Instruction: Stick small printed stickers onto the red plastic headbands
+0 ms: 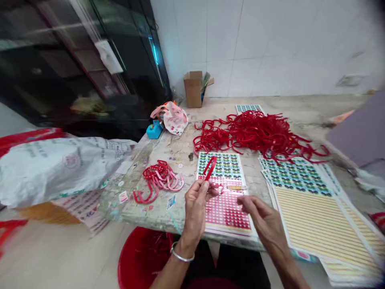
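Note:
My left hand (197, 200), with a silver bangle (182, 257) on its wrist, pinches a thin red band (211, 167) bent into a narrow loop. My right hand (263, 214) is just to the right with thumb and fingers together; whatever is between them is too small to make out. Beneath both hands lies a sticker sheet (228, 216), with green-and-blue prints on its far half and rows of small red and pink stickers on its near half. A slim yellowish pen-like stick (236, 187) shows between my hands.
A tangled heap of red bands (258, 132) covers the table's far right. Fewer red and pink bands (159, 180) lie left. Striped sheets (325, 224) overhang the front right edge. Behind are a cardboard box (193, 90) and plastic bag (174, 118). A red bucket (128, 257) stands below.

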Tool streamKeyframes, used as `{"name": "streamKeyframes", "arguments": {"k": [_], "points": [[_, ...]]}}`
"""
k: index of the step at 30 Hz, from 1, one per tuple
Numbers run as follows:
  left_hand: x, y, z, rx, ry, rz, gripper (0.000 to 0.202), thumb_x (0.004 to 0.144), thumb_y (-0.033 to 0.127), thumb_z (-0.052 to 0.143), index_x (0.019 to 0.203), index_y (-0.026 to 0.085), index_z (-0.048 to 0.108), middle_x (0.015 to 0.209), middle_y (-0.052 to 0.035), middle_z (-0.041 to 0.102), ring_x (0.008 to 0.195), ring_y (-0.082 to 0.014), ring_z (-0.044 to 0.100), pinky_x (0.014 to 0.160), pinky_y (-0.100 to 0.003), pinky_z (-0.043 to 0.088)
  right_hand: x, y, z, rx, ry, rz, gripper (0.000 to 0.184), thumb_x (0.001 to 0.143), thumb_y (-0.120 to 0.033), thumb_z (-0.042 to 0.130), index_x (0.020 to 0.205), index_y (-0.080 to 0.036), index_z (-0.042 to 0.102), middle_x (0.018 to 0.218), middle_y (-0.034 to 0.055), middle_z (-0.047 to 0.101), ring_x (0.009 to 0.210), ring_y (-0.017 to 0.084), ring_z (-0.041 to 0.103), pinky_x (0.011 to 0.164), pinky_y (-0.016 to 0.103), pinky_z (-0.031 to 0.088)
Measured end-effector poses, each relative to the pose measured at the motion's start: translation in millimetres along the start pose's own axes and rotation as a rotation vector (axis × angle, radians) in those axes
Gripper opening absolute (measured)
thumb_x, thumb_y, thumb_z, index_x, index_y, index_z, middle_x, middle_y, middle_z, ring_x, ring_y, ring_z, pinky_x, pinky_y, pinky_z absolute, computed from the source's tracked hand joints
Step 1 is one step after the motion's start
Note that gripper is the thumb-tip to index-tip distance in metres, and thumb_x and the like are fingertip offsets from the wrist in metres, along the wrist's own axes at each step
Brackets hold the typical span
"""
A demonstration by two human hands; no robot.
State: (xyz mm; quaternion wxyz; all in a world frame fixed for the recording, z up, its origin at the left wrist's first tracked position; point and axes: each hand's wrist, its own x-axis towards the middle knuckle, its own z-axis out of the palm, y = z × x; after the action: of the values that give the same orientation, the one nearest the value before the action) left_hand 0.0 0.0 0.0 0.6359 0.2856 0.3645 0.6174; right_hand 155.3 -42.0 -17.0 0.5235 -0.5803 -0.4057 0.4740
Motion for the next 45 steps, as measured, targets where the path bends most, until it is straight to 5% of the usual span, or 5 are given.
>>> {"name": "streamKeyframes", "arguments": {"k": [9,16,20,27,45], "points": [[-17.0,-1.0,2.8,0.143,-0.072,0.008,0.014,0.084,0.025,0.053,0.081,0.013,0.061,0.074,-0.003,0.064,0.066,-0.0112,0.059,0.069,-0.025,0.047,4.2,-1.1,51.8,0.77,-0.081,0.274,0.017,0.067,-0.03,0.072,0.077,-0.021,0.062,0.077,-0.0022,0.06,0.062,0.008,0.051,0.047,0.017,0.037],[-19.3,-13.5,-3.4,0.116,-0.02,-0.093,0.018,0.081,0.028,0.057,0.086,0.012,0.064,0.077,-0.0049,0.064,0.063,-0.0096,0.056,0.067,-0.025,0.047,11.4,-2.5,37.0,0.28,0.038,-0.105,0.013,0.075,-0.03,0.065,0.075,-0.019,0.057,0.073,-0.0022,0.053,0.064,0.009,0.047,0.063,0.022,0.041],[-18.9,-20.2,-1.8,0.068,-0.029,-0.167,0.018,0.079,0.028,0.059,0.082,0.011,0.065,0.075,-0.0047,0.063,0.056,-0.0072,0.052,0.062,-0.023,0.046,21.7,-14.8,27.1,0.101,-0.086,-0.304,0.011,0.08,-0.028,0.06,0.074,-0.019,0.055,0.105,0.0035,0.055,0.087,0.014,0.052,0.076,0.026,0.043],[-20.0,-25.8,-2.0,0.039,-0.045,-0.202,0.013,0.078,0.023,0.061,0.079,0.011,0.065,0.067,-0.0015,0.06,0.057,-0.0075,0.053,0.062,-0.021,0.043,38.7,-9.5,27.7,0.084,-0.349,-0.256,0.014,0.081,-0.031,0.057,0.075,-0.019,0.055,0.12,0.0081,0.053,0.088,0.017,0.057,0.073,0.03,0.049],[-22.4,-30.1,-2.7,0.059,-0.035,-0.222,0.01,0.077,0.023,0.061,0.076,0.013,0.063,0.061,-0.0008,0.06,0.061,-0.0099,0.054,0.071,-0.024,0.041,42.0,4.4,30.4,0.145,-0.266,-0.194,0.015,0.079,-0.032,0.06,0.075,-0.019,0.053,0.102,0.0052,0.058,0.066,0.01,0.055,0.058,0.024,0.05]]}}
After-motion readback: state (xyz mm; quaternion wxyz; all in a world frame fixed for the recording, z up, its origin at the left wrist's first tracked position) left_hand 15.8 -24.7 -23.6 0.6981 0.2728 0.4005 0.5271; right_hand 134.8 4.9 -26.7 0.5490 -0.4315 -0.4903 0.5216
